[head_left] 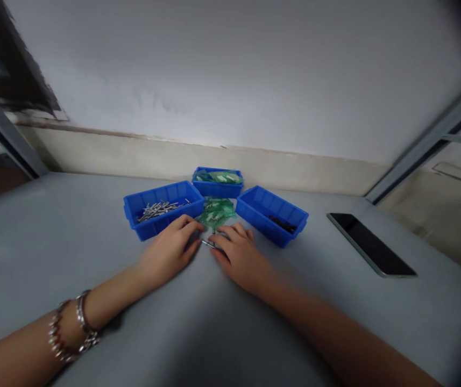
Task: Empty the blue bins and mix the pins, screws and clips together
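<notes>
Low over the bench (89, 244), a slim metal rod (207, 244) lies crosswise, its long axis running from just beside the left hand (169, 248), thumb and finger parted, to the nearer right hand (247, 259), which seems to pinch its end.

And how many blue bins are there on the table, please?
3: left bin with silvery pieces, rear bin with green plastic, right bin with dark pieces. None seems hidden.

slim silvery rod (207, 243), slanted between left hand (170, 246), right hand (246, 258)
</notes>
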A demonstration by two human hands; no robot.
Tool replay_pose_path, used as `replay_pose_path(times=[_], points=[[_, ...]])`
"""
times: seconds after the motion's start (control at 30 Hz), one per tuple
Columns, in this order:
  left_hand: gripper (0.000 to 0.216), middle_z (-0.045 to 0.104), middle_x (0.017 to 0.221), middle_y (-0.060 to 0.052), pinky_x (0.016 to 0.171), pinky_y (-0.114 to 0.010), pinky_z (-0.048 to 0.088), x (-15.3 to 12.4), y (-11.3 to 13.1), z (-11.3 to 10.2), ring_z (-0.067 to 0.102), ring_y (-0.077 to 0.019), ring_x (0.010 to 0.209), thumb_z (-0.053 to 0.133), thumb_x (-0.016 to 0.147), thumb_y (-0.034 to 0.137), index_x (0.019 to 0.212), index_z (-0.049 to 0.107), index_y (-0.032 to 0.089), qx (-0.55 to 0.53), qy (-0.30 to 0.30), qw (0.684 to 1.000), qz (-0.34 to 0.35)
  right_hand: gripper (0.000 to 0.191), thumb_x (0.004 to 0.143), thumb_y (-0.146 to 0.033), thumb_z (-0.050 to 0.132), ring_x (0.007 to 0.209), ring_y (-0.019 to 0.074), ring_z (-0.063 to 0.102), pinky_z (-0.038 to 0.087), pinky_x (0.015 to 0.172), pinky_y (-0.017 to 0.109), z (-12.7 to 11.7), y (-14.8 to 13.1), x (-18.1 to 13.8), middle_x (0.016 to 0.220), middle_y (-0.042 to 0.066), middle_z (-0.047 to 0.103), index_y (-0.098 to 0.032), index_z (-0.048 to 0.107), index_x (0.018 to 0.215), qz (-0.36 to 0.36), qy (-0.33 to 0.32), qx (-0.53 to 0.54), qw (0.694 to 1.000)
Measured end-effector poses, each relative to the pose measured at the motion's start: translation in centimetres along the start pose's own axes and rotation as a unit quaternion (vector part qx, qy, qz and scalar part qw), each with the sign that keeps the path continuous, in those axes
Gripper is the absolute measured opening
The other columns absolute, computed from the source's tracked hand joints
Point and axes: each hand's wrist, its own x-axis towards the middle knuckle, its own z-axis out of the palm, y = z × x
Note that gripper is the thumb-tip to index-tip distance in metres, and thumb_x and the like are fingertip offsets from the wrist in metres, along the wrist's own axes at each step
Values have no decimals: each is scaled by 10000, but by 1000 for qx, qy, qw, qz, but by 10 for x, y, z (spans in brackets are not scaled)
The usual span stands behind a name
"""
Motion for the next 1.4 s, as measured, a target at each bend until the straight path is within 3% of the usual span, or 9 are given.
replay_pose_path(times=[0.13,0.27,0.5,0.7,1.03,1.4], points=[[221,522,1038,-95,861,-380,428,1,-2,2,524,-240,970,443,842,233,1020,554,166,-12,-14,1000,13,209,892,-253,457,1003,210,447,365,873,372,-2,-3,1,1014,66,579,-196,635,985,9,7,-7,1000],[149,544,930,-74,807,-359,440,0,-2,3,530,-225,901,454,844,232,880,583,169,-4,-28,999,30,188,892,-208,453,951,195,457,380,845,350,1,-2,2,929,61,575,-179,639,890,11,9,7,1000],[122,547,861,-62,753,-321,440,0,-1,3,526,-199,839,468,848,199,806,575,157,8,-35,999,36,140,878,-219,476,929,204,454,388,841,361,11,4,1,914,63,558,-168,605,859,1,45,34,998],[146,560,809,-45,705,-301,427,0,4,-1,529,-188,801,423,880,206,814,544,159,12,5,999,47,147,884,-228,468,925,200,471,390,834,360,6,1,2,914,69,569,-168,603,875,17,49,70,996],[201,590,823,-34,676,-272,417,-1,4,0,549,-163,762,411,903,296,842,552,166,-32,14,998,50,238,877,-196,447,705,142,471,371,675,278,4,4,8,690,9,515,-192,453,639,33,144,198,969],[306,505,672,-12,609,-258,368,-3,12,-8,472,-134,643,358,915,282,681,509,156,-56,78,995,41,281,892,-253,349,635,132,423,327,610,270,6,7,9,639,-9,452,-211,356,614,43,139,216,965]])
